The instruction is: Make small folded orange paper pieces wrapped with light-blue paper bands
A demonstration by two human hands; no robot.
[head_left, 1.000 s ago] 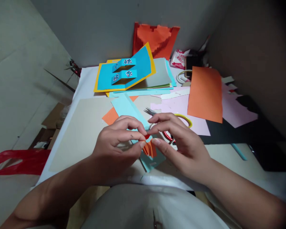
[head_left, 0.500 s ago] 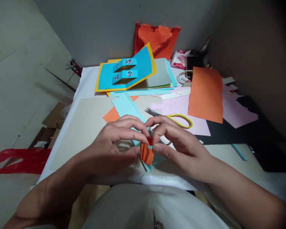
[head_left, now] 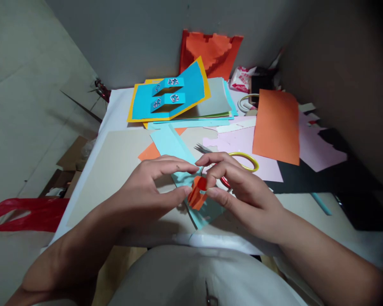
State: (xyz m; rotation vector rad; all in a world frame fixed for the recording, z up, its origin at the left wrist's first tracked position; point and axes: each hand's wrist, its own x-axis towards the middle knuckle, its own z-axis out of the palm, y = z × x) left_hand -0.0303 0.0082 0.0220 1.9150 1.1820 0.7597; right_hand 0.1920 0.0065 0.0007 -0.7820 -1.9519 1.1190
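**A:** Please tell me, where is the small orange paper now?

**B:** The folded orange paper [head_left: 197,194] is low in the middle of the frame, between the two hands. A pale blue card [head_left: 208,215] lies under it, and a red paper edge [head_left: 203,183] shows just behind it.

**A:** And how do the hands stand?

**B:** The right hand [head_left: 242,193] pinches the orange paper between its fingers [head_left: 215,178] and thumb. The left hand [head_left: 150,191] is more open, and its thumb tip touches the left side of the orange paper. I cannot tell if this hand really grips.

**A:** What is around them?

**B:** Just beside the right hand is a red loop [head_left: 225,182], and above it yellow-handled scissors [head_left: 245,161] lie on pink paper [head_left: 261,170]. At upper middle, a blue pop-up card [head_left: 178,95] on yellow backing rests on a paper stack, with an orange stepped pop-up [head_left: 210,55] behind it. An orange sheet [head_left: 276,127] lies to the right on the desk [head_left: 115,110]. At lower left, a red plastic bag [head_left: 25,214] is on the floor.
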